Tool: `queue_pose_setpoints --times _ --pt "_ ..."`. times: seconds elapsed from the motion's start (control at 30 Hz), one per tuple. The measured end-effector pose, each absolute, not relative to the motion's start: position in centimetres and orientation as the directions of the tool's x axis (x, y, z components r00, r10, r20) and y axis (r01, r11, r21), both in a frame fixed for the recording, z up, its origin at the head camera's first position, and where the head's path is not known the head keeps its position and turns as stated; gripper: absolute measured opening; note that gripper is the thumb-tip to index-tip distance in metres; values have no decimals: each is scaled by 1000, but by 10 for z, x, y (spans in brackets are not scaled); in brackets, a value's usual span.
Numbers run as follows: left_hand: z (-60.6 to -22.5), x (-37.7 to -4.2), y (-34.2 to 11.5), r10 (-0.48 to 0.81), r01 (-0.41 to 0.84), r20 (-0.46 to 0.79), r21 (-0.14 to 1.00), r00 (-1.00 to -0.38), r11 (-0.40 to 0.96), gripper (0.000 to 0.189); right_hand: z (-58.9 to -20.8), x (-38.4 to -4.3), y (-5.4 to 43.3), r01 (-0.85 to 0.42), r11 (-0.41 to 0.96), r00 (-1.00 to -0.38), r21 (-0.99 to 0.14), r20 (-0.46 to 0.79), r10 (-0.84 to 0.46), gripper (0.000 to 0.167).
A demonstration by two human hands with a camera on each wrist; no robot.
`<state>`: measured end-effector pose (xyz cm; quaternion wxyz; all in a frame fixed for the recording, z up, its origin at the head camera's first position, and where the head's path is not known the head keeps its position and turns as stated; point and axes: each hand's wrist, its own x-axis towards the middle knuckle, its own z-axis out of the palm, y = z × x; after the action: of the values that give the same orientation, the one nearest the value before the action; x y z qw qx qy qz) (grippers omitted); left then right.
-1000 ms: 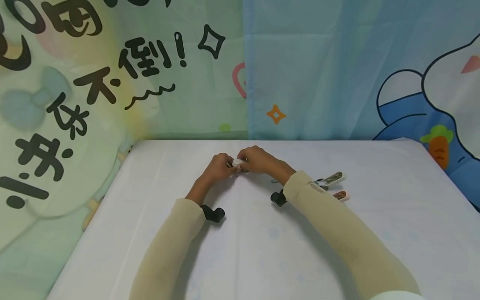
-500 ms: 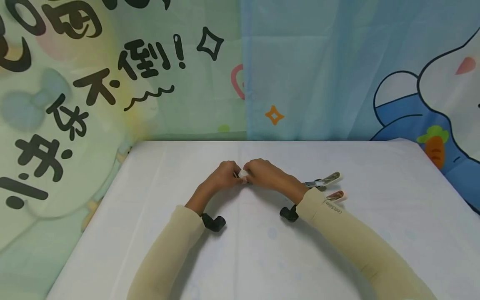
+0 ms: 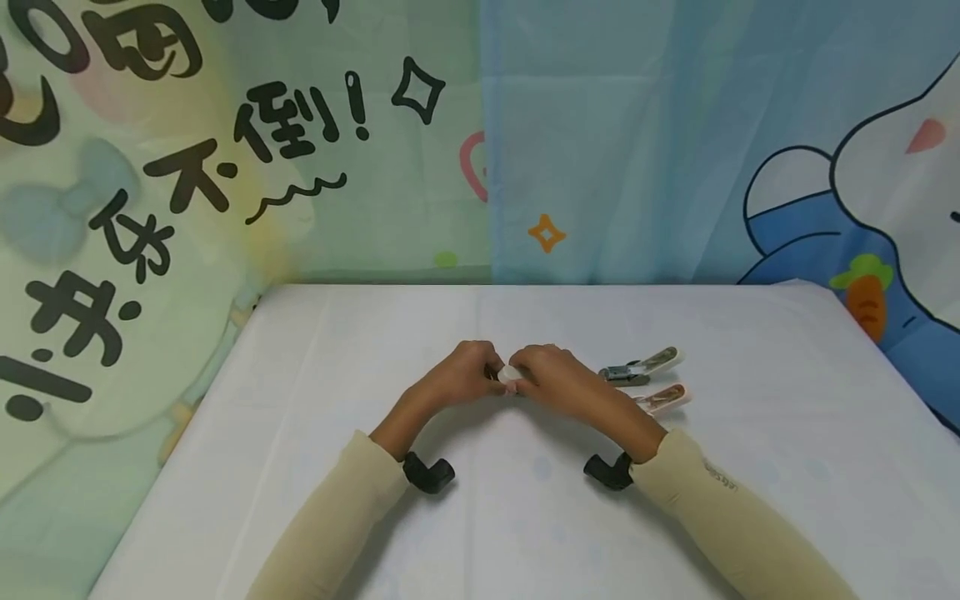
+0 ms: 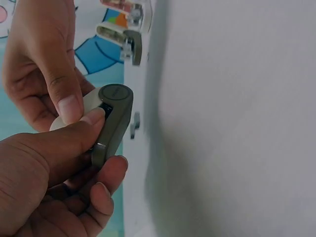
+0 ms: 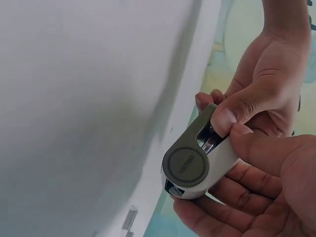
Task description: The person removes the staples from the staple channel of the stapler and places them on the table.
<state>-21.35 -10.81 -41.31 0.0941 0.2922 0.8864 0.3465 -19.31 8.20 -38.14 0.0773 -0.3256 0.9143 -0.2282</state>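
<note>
Both hands hold a folding nail clipper (image 3: pixel 510 374) just above the middle of the table. It has an olive half and a white half joined at a round pivot, with metal showing between them (image 5: pixel 186 165). My left hand (image 3: pixel 467 373) grips one side, its thumb pressing near the slot and its fingers curled beneath. From the other side my right hand (image 3: pixel 561 382) pinches the white half (image 5: pixel 221 160), thumb beside the left thumb. In the left wrist view, the clipper's olive half (image 4: pixel 118 116) faces the camera.
Two similar clippers lie unfolded on the white tablecloth (image 3: pixel 480 533) beyond the right forearm: an olive one (image 3: pixel 637 367) and a pinkish one (image 3: pixel 664 400). A small metal piece (image 5: pixel 129 221) lies on the cloth. Printed curtains (image 3: pixel 637 150) hang behind the table.
Both hands have come nearer and slightly to the right, carrying the clipper along. The right forearm has swung outward, uncovering more of the two clippers on the cloth.
</note>
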Motion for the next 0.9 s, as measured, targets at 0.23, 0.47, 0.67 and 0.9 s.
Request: queue_pose_setpoints --times 0.23,0.47,0.67,0.9 --pt "-426 -202 -102 571 421 31 709 -820 566 17 -396 -181 93 -577 649 -766 -495 53 -640 25" --pt "-431 -194 -94 548 407 49 725 -835 555 17 -403 -177 103 -658 607 -714 -446 110 -692 27" --pt "-429 -193 -88 522 355 -1 731 -853 582 13 -403 -183 115 -695 541 -657 -474 112 -746 17" --pt "-433 -198 -91 520 325 -51 727 -853 605 15 -404 -192 126 -688 437 -615 -580 145 -775 26"
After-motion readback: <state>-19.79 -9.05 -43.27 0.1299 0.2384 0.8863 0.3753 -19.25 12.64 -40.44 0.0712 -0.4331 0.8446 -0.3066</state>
